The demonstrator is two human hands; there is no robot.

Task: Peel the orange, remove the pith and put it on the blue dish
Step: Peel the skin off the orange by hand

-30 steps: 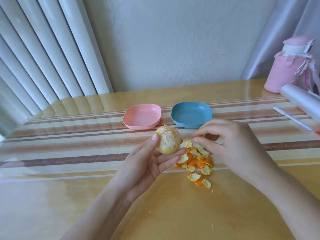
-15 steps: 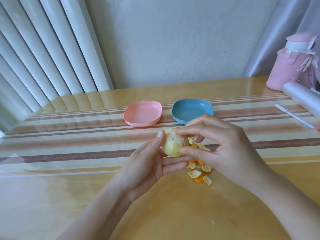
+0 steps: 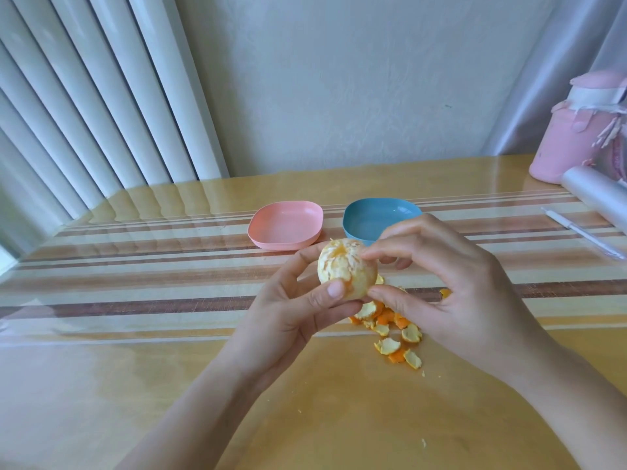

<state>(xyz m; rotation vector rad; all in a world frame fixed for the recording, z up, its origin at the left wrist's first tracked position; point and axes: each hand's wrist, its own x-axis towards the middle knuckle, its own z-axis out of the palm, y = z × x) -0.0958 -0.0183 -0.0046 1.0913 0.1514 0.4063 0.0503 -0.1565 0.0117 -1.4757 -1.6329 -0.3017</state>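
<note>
A peeled orange (image 3: 342, 268), pale with white pith strands over it, is held above the table. My left hand (image 3: 291, 307) grips it from below and the left, thumb pressed on its front. My right hand (image 3: 451, 283) holds its right side, forefinger on top and thumb underneath. The blue dish (image 3: 368, 218) stands just behind the hands, with nothing in it; my right hand covers its front right edge. A heap of orange peel pieces (image 3: 393, 334) lies on the table under the hands.
A pink dish (image 3: 285, 223) sits left of the blue one. At the right stand a pink bottle (image 3: 573, 137), a clear plastic roll (image 3: 597, 195) and a white pen (image 3: 582, 232). Vertical blinds and a wall close the table's far side.
My right hand came from over the peel heap to the orange and now holds it. Both hands have turned the fruit, so more of its pith-streaked top shows.
</note>
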